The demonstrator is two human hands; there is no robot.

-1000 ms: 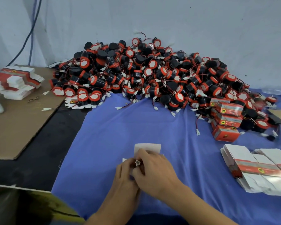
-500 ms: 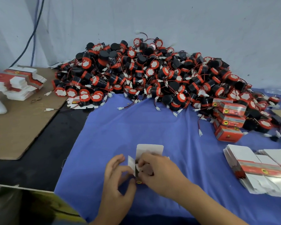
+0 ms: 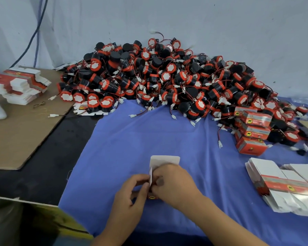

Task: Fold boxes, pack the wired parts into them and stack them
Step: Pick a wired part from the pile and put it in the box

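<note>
1. Box (image 3: 164, 161): near the front middle of the cloth (image 3: 149, 135), held between your two hands. Its white top flap stands open behind your fingers; a strip of red print shows underneath. Contents hidden, possibly a part already inside, but the view does not settle it.
2. Left hand (image 3: 132, 197): thumb and forefinger pinch a small white side flap of the box.
3. Right hand (image 3: 172, 187): fingers curled over the box body, covering most of it.
4. Parts (image 3: 167, 80): a large heap of black-and-red cylinders with red wires and white plugs, piled against the wall (image 3: 203, 23) at the far edge of the cloth.
5. Packed boxes (image 3: 252, 132): a stack of closed red ones at the right foot of the heap, touching it.
6. Blanks (image 3: 283, 189): flat, fanned out on the cloth to your right, well apart from your hands.
7. Left stack (image 3: 20, 86): more flat blanks on cardboard (image 3: 16, 135), far left.
8. Surface (image 3: 34, 174): dark, bare between the cardboard and the cloth.
</note>
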